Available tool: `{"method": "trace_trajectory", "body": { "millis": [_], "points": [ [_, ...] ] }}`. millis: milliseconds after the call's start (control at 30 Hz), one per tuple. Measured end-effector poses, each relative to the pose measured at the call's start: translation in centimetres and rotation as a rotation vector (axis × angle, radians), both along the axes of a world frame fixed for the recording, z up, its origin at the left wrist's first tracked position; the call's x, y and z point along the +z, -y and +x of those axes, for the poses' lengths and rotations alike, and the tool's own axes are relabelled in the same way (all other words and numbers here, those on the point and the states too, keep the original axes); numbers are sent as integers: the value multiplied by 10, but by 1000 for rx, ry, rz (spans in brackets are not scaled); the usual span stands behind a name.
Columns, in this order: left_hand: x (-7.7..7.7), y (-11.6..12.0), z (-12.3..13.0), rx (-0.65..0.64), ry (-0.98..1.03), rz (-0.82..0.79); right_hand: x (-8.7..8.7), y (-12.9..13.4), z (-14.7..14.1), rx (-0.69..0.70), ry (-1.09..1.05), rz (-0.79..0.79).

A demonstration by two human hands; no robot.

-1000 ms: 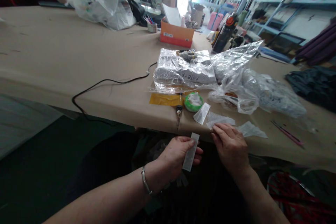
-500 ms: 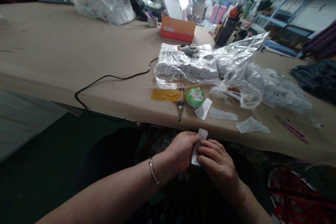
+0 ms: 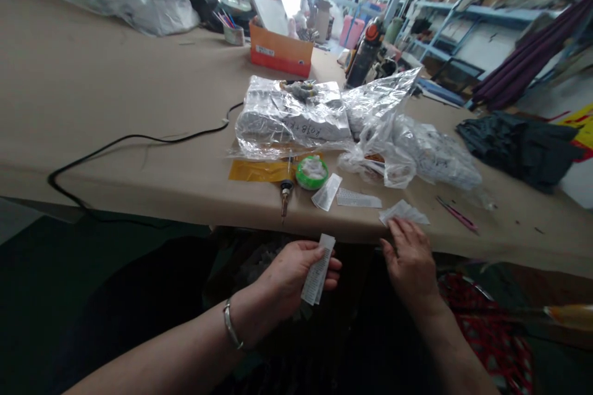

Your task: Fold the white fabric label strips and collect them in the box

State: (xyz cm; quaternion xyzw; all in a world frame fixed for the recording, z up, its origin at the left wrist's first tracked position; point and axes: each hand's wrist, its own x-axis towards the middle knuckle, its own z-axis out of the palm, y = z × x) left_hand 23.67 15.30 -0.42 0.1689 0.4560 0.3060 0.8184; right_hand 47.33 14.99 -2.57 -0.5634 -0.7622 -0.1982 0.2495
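Below the table edge my left hand (image 3: 296, 271) pinches a few white printed label strips (image 3: 319, 271) between thumb and fingers. My right hand (image 3: 412, 259) reaches to the table edge, its fingertips touching a fanned pile of white labels (image 3: 410, 213); the thumb stands apart from the fingers. Left of that pile lie another printed strip stack (image 3: 359, 199) and a small fan of strips (image 3: 327, 192). A soldering iron (image 3: 286, 194) points its tip at the table's front edge, next to a green round tub (image 3: 312, 173) with white stuff inside.
Pink tweezers (image 3: 457, 215) lie right of the labels. Behind are a plastic-wrapped white packet (image 3: 294, 117), clear bags (image 3: 430, 148), an orange box (image 3: 281, 49) and a dark bag (image 3: 519, 145). A black cord (image 3: 139, 137) runs over the left tabletop (image 3: 115, 86).
My right hand has left the strips in my left hand and moved right to the fanned label pile. The left hand keeps its strips. The view has shifted right.
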Motion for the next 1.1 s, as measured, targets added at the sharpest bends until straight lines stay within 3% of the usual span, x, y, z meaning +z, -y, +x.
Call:
{"method": "trace_trajectory", "body": {
  "millis": [133, 267, 467, 567, 767, 900, 1100],
  "points": [
    [0, 3, 0, -12, -23, -15, -5, -8, 17, 55, 3, 25],
    [-1, 4, -1, -9, -42, -11, -4, -13, 20, 104, -236, 33],
    [-2, 4, -1, -11, -33, -2, 8, -14, 19, 44, -425, 105],
    [0, 5, 1, -14, -20, -17, 17, -3, -2, 110, -502, 127],
    [-2, 9, 3, 66, 145, 42, 13, 33, -76, 622, -320, -131],
    [-6, 9, -2, 188, 138, 16, 0, 42, -99, 701, -234, -169],
    [-7, 10, -7, 225, 138, 23, -4, 38, -97, 717, -197, -215]
  ]
}}
